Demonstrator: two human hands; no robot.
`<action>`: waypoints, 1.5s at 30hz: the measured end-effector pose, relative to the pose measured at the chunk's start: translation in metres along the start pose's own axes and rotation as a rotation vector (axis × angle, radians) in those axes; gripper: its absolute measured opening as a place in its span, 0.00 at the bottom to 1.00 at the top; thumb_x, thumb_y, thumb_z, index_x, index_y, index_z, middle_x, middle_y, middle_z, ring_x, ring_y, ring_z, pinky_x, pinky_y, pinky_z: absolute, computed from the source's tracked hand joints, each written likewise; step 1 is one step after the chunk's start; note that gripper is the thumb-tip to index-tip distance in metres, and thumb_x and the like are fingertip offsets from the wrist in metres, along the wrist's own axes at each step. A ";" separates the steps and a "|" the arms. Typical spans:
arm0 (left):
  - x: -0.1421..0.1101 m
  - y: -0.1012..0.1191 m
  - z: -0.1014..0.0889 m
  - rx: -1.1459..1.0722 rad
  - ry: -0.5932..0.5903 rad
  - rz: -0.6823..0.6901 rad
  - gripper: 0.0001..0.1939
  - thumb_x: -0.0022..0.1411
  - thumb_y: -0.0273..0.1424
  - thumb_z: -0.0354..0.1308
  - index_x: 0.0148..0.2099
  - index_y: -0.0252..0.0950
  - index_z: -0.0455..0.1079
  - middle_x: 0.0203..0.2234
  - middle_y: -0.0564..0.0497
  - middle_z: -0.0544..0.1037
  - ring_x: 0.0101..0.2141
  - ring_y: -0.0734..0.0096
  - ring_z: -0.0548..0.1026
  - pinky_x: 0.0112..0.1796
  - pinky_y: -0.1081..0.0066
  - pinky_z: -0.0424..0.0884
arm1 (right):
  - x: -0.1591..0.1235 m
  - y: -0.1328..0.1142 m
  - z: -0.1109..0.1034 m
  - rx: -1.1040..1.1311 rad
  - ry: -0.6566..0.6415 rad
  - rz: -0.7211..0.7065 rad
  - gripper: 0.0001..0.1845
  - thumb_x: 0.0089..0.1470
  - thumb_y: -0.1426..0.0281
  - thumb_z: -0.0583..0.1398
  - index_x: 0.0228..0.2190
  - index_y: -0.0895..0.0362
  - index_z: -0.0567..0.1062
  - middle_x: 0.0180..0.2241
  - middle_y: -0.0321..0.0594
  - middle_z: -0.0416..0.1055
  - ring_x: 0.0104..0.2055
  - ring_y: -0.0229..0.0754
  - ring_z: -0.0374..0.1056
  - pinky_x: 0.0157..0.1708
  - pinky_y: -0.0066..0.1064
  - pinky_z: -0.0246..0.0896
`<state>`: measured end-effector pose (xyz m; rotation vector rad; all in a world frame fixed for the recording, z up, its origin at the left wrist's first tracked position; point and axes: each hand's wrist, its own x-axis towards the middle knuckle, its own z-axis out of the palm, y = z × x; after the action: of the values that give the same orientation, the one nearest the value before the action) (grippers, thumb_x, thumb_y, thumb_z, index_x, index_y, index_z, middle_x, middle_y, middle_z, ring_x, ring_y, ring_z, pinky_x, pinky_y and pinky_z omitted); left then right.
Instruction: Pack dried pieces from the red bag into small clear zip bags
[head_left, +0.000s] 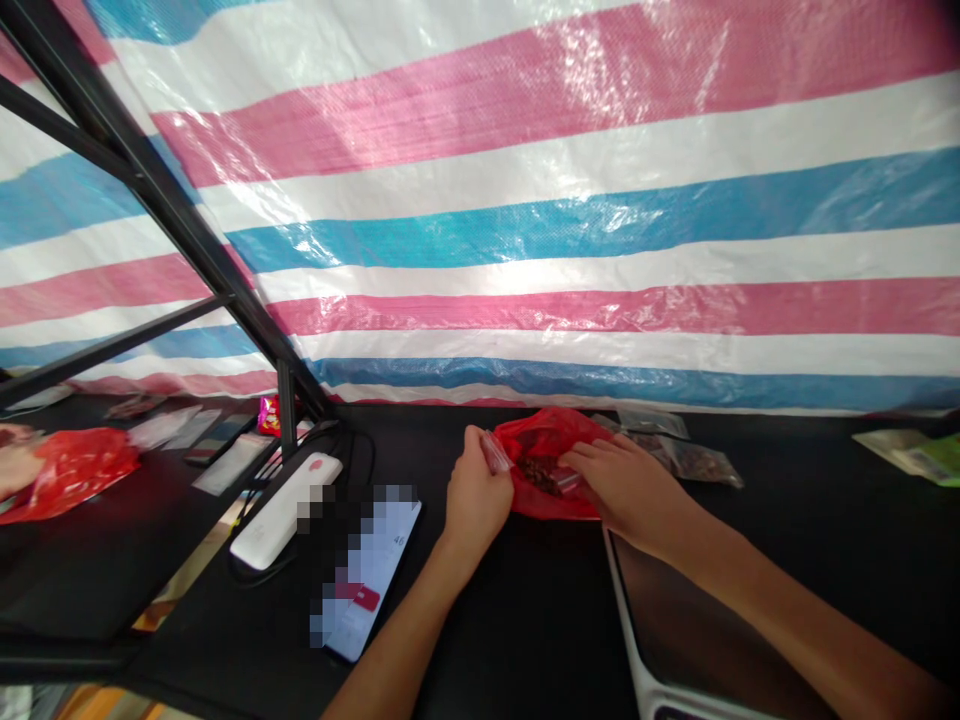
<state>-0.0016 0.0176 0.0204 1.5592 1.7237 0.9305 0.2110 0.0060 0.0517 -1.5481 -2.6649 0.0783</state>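
A thin, translucent red plastic bag (536,502) is lying with its mouth spread open on the black, flat surface (517,620), between the two hands. Inside it, a heap of small brown pieces (541,476) is showing. The left hand (480,490) is pressing its thumb and fingers together, its grip clamping a small crinkled clear plastic packet (495,453) at the bag's left rim. The right hand (637,490) is reaching over the right rim, fingers curving inward; whether its grip is closing on anything, I cannot tell.

As for progress, the bag is already standing open and filled at least partly, so handling of the contents seems to be under way; closing the bag is apparently remaining undone.

Just beyond the right hand, flat clear plastic packets with brownish contents (701,465) are lying outside the bag. Nearer the person, a white-rimmed, dark-faced flat device (675,625) is resting under the right forearm. Leftward, a black-edged smartphone with a lit screen (386,575) is lying beside an elongated white plastic block (289,510).
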 end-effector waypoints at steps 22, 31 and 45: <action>0.007 -0.009 0.024 -0.585 -0.067 -0.114 0.06 0.57 0.24 0.58 0.36 0.38 0.64 0.27 0.57 0.70 0.28 0.74 0.68 0.32 0.75 0.65 | 0.004 -0.009 0.014 0.202 -0.009 -0.006 0.15 0.58 0.73 0.61 0.47 0.54 0.80 0.51 0.48 0.77 0.55 0.55 0.72 0.58 0.47 0.58; 0.010 -0.007 0.017 -0.548 -0.110 -0.113 0.06 0.51 0.23 0.59 0.31 0.37 0.66 0.23 0.59 0.67 0.25 0.76 0.65 0.28 0.76 0.60 | 0.008 -0.013 0.006 0.175 0.016 0.119 0.06 0.59 0.69 0.60 0.36 0.54 0.79 0.40 0.45 0.82 0.45 0.51 0.76 0.48 0.40 0.60; 0.013 -0.011 0.021 -0.611 -0.262 -0.058 0.09 0.52 0.19 0.55 0.33 0.38 0.63 0.25 0.59 0.65 0.25 0.77 0.62 0.28 0.76 0.58 | 0.008 -0.010 0.012 0.159 -0.006 0.116 0.07 0.58 0.70 0.60 0.38 0.55 0.79 0.42 0.47 0.82 0.47 0.55 0.77 0.48 0.42 0.61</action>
<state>0.0082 0.0313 -0.0001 1.1542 1.1477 1.0447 0.1977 0.0078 0.0411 -1.6508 -2.5016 0.2929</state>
